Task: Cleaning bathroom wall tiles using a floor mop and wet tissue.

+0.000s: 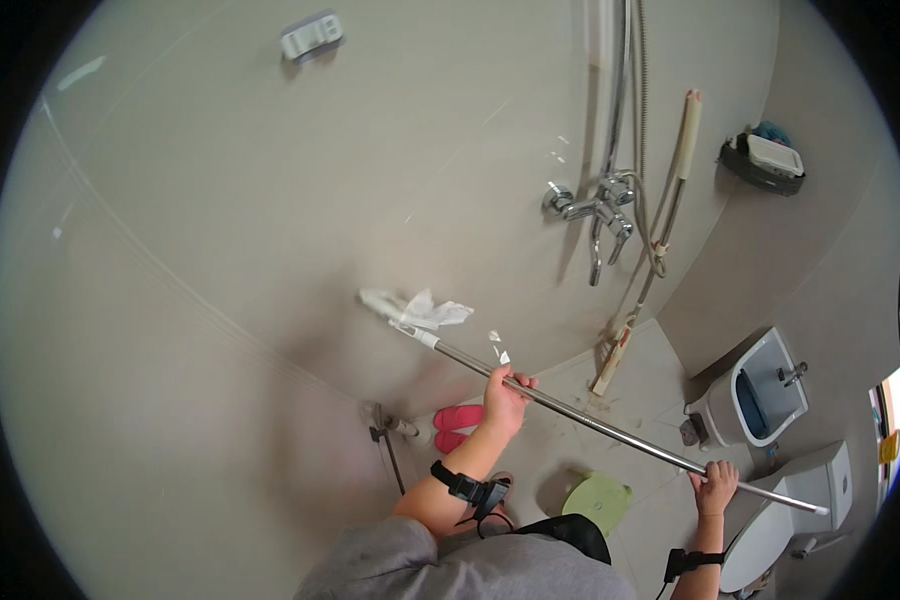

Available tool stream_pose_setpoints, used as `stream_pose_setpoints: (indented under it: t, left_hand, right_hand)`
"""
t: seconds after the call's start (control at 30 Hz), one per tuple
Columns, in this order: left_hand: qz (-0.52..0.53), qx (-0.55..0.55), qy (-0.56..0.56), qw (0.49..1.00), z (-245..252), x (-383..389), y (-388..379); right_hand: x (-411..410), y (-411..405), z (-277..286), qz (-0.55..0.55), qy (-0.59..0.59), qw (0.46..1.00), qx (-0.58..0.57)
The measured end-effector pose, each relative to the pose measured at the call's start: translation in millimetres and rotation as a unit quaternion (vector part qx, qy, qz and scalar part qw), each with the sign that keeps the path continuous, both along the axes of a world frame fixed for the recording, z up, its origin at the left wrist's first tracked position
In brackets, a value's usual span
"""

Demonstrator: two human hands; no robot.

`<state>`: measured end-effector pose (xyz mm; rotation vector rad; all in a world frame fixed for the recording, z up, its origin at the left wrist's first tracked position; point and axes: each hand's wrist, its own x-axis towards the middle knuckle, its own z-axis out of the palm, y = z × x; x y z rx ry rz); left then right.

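A long metal mop pole [600, 426] runs slantwise from the wall down to the right. My left hand [506, 397] is closed around its upper middle part, and my right hand [715, 486] grips it near the lower right end. At the far end is a white mop head [379, 301] with a crumpled white cloth or wipe [439, 310] hanging at its side; it is at the beige tiled wall [270, 187]. Whether the whole head touches the wall cannot be told.
Shower taps [607, 202] and a second pole mop [671, 214] are on the wall side. A green stool [598, 501], pink slippers [457, 426], a washbasin [769, 390] and a toilet [761, 544] stand lower down. A corner shelf [761, 169] holds items.
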<state>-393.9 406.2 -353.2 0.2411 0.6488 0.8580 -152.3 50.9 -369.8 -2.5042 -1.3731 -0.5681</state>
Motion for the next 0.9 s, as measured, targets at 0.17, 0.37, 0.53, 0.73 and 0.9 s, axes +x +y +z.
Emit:
stream_pose_setpoints:
  t: [0.17, 0.37, 0.53, 0.73, 0.9]
  left_hand:
    - [0.05, -0.069, -0.019, 0.996, -40.1, -42.2, 23.2]
    - [0.157, -0.038, -0.024, 0.987, -42.0, -85.8, 37.4]
    - [0.216, -0.03, -0.009, 0.976, -26.9, -123.4, 43.4]
    - [0.275, -0.074, 0.067, 0.956, -34.0, -164.2, 64.1]
    - [0.281, -0.057, 0.142, 0.948, -27.1, -187.6, 101.6]
  right_hand:
    - [-10.9, 39.3, 9.5, 0.072, -0.039, 0.997, 0.001]
    - [-33.5, 86.4, -12.9, 0.12, 0.09, 0.988, -0.045]
    - [-39.6, 118.2, -22.0, 0.177, 0.13, 0.971, -0.097]
    - [-59.6, 167.9, 1.6, 0.217, 0.139, 0.956, -0.137]
    - [-78.6, 209.0, 21.0, 0.219, 0.148, 0.952, -0.156]
